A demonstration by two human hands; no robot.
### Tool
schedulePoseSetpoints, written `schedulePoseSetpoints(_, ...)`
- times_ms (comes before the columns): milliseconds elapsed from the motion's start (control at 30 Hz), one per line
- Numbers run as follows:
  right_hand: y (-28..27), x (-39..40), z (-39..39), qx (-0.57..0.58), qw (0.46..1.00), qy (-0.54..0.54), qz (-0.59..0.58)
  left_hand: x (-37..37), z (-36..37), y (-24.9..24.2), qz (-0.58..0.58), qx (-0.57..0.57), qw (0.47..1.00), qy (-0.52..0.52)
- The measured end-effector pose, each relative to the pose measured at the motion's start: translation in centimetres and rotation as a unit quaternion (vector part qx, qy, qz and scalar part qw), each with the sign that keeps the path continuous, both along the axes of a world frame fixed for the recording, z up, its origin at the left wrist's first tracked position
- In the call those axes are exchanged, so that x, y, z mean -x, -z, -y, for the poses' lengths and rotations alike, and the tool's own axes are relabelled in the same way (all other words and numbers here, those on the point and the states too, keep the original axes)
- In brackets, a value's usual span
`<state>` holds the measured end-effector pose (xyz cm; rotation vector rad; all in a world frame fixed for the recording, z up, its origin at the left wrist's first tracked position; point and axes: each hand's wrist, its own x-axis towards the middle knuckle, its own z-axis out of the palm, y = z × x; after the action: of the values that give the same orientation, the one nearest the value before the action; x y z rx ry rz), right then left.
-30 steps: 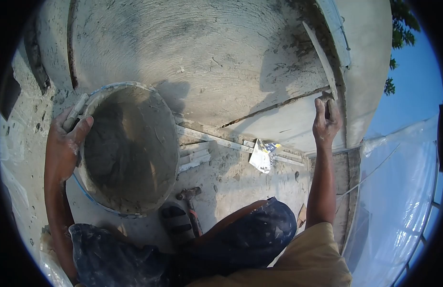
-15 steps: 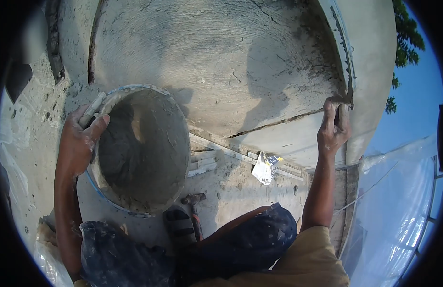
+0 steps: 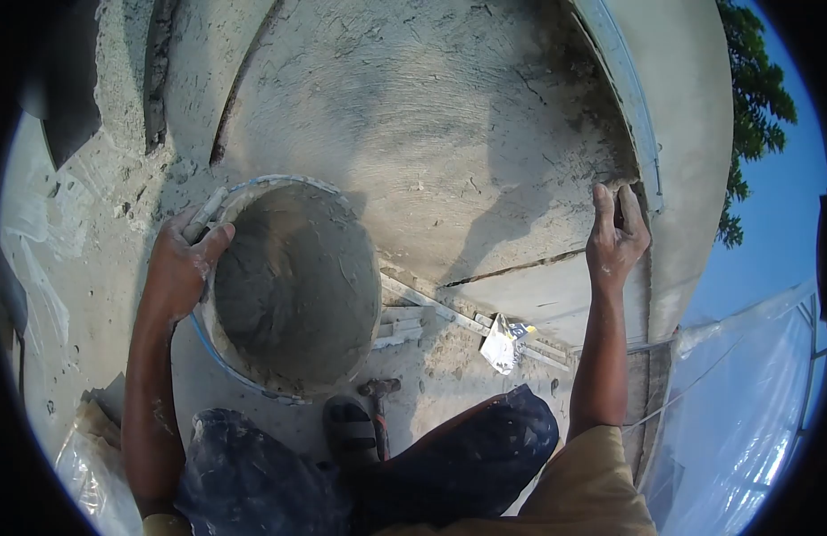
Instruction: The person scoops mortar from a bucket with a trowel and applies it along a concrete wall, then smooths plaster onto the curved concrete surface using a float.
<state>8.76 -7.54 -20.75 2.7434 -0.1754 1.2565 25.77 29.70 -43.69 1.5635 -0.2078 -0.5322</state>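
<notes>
Bucket [image 3: 293, 180]: on the floor in front of the left knee, mouth towards us, its inside coated with grey mortar [image 3: 270, 304]. We judge the load heavy and the wall fairly stiff; the wet mortar should be soft and dense, its smears slippery. Best hold: the rim, thumb inside, a second hand opposite for lifting.

Left grip [image 3: 183, 266]: clenched around a pale handle-like piece [image 3: 208, 210] at the rim; we cannot tell whether it belongs to the bucket. Right grip [image 3: 617, 246]: fingers curled on a grey-coated tool [image 3: 615, 181] against the curved wall [image 3: 413, 116]; its shape we cannot make out.

Count: one bucket, one hammer [image 3: 378, 388], one white packet [image 3: 498, 347], one sandalled foot [image 3: 351, 431] beside the hammer, at least two pale strips [image 3: 436, 306].
</notes>
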Motion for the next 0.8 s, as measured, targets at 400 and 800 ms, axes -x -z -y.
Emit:
schedulePoseSetpoints(400,11.7,-3.6,-10.5,-0.104,0.808,-0.092,-0.573,-0.8,-5.7,6.5,0.123,-0.098,0.976,-0.148)
schedulePoseSetpoints(800,16.2,7.1,-0.3,-0.406,0.845,0.065,-0.342,11.0,-5.2,-16.6,-0.004,0.637,0.657,0.403)
